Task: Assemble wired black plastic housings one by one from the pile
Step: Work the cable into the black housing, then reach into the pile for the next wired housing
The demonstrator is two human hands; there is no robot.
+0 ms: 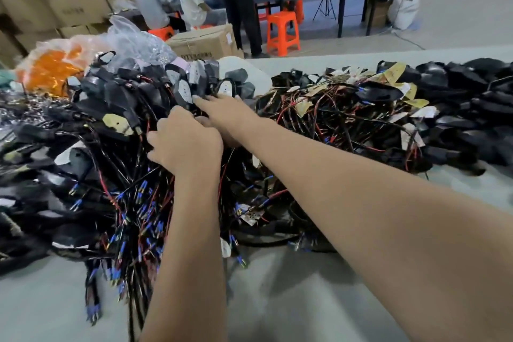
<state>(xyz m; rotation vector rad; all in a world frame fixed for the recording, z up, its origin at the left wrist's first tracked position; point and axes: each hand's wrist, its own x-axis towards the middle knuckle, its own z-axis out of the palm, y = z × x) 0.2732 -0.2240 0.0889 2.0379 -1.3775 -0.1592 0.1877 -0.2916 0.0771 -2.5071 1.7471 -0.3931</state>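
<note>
A big pile of wired black plastic housings (116, 108) covers the left and middle of the grey table, its red and black wires with blue connectors (136, 211) hanging toward me. My left hand (184, 141) is sunk into the middle of this pile with curled fingers, apparently gripping a bundle of wires; what it holds is hidden. My right hand (222, 111) reaches across just beyond it, fingers stretched onto the housings at the pile's top. A second heap of wired circuit boards (327, 108) lies to the right.
Loose black covers (469, 108) are stacked at the far right. Orange and clear plastic bags (55, 66) sit at the back left beside a cardboard box (205, 41). Beyond the table (291, 300) are seated and standing people, orange stools (283, 33) and stacked cartons.
</note>
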